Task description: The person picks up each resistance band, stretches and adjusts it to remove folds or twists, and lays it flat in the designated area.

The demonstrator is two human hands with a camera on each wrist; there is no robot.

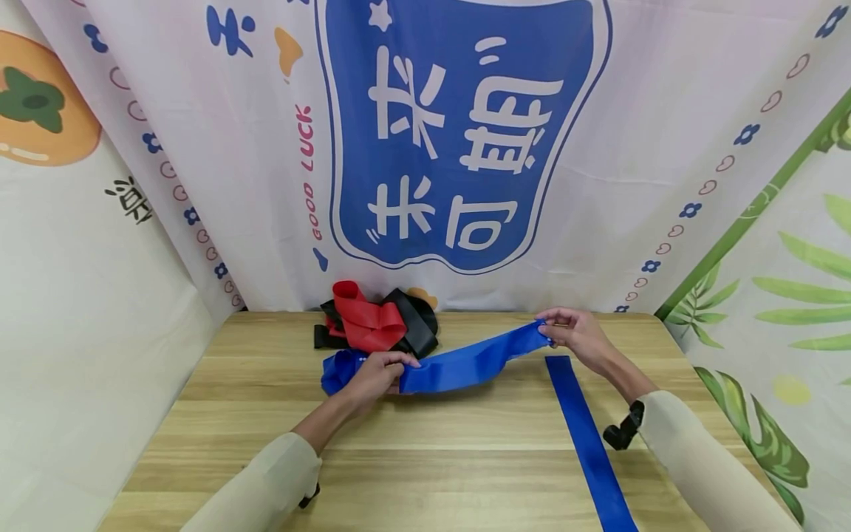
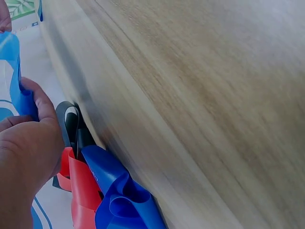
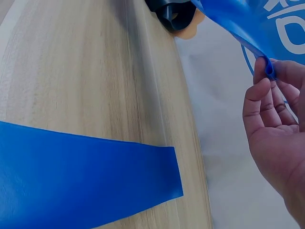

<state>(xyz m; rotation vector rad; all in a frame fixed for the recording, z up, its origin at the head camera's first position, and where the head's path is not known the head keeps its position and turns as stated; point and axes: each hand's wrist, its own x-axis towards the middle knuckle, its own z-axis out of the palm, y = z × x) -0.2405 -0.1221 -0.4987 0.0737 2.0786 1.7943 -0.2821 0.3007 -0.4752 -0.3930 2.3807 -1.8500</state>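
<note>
The blue band [image 1: 472,362] spans the gap between the hands, above the table [image 1: 399,473]. The left hand [image 1: 375,377] pinches one end, near a blue bundle [image 1: 337,371]; the right hand [image 1: 578,338] pinches the other.

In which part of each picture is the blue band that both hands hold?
Head: blue band just below centre, between left hand and right hand.
Left wrist: upper part of the left edge.
Right wrist: top right, reaching the right hand.
Landmark in all three: black band.
</note>
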